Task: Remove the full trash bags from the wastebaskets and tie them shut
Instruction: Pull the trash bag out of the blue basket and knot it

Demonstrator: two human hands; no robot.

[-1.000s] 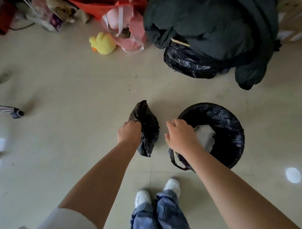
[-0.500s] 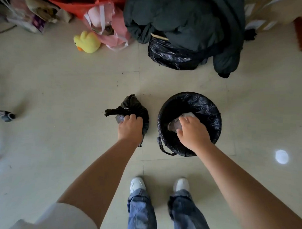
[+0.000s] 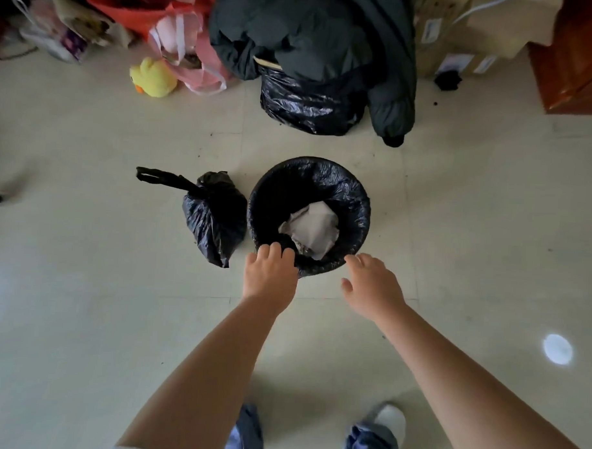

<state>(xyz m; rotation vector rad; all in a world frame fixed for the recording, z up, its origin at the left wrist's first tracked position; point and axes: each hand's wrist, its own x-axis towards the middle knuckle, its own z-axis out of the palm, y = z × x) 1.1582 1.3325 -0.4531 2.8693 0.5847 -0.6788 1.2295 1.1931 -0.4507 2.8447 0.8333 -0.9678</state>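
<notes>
The wastebasket (image 3: 308,218) sits mid-floor, its black liner (image 3: 350,206) folded over the rim, with crumpled paper (image 3: 313,230) down inside. Touching its left side is a tied trash bag (image 3: 216,218), knotted, with its tail lying out to the left.

The left hand (image 3: 271,277) is at the near rim, fingers curled at the liner's edge. I can't tell if it has actually pinched the plastic or is only touching it. The right hand (image 3: 373,284) is just beside the near-right rim, fingers spread and loose, holding nothing.

What could go wrong, as I see it: the liner looks thin and crinkly, so yanking from one side could tear it or tip the light basket over and dump the paper. If the folded edge isn't peeled off all round first, the basket may lift along with the bag. The tied bag is close enough to get knocked too.

Writing: there are white labels on the cardboard boxes (image 3: 442,34) at the floor's far-right edge, too blurry to read. No brands I can make out.
</notes>
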